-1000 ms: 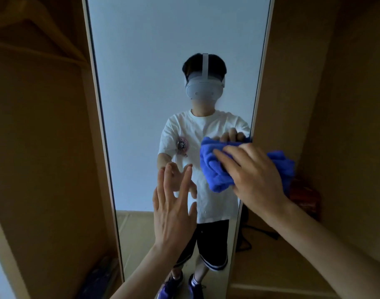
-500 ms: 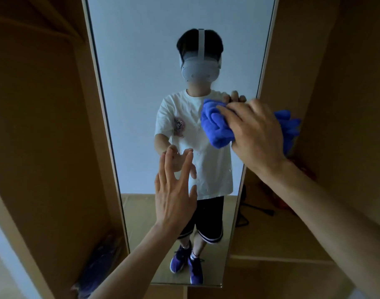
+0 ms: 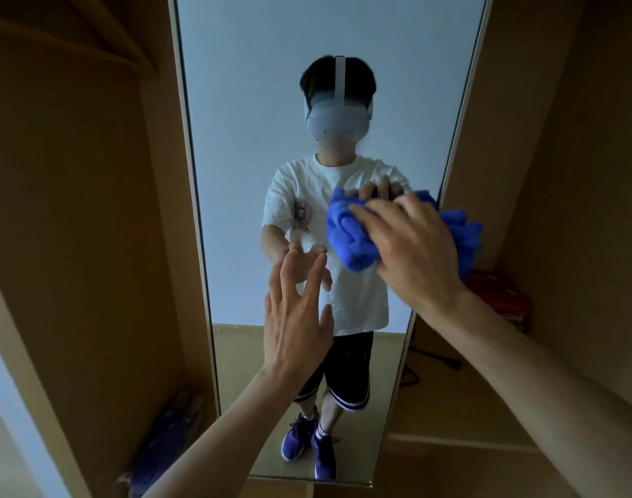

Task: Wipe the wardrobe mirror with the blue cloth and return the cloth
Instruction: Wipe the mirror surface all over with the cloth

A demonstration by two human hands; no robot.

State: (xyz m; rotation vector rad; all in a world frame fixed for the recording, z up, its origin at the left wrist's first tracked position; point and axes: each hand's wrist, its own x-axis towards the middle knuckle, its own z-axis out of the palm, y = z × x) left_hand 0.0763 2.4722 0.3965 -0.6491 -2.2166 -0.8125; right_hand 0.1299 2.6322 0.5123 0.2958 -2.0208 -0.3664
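Observation:
A tall narrow wardrobe mirror fills the middle of the view and reflects a person in a white shirt. My right hand presses a bunched blue cloth against the glass near the mirror's right edge, at chest height of the reflection. Part of the cloth sticks out to the right of my hand, past the mirror's frame. My left hand is held up in front of the lower middle of the mirror, fingers spread, holding nothing. Whether its fingertips touch the glass I cannot tell.
Wooden wardrobe panels stand on both sides of the mirror. A red-orange object sits on the shelf at the right, with a dark cable below it. A bluish bundle lies at the bottom of the left compartment.
My right hand with the cloth went up the glass and has come back down near the mirror's right edge. My left hand stays spread in front of the mirror.

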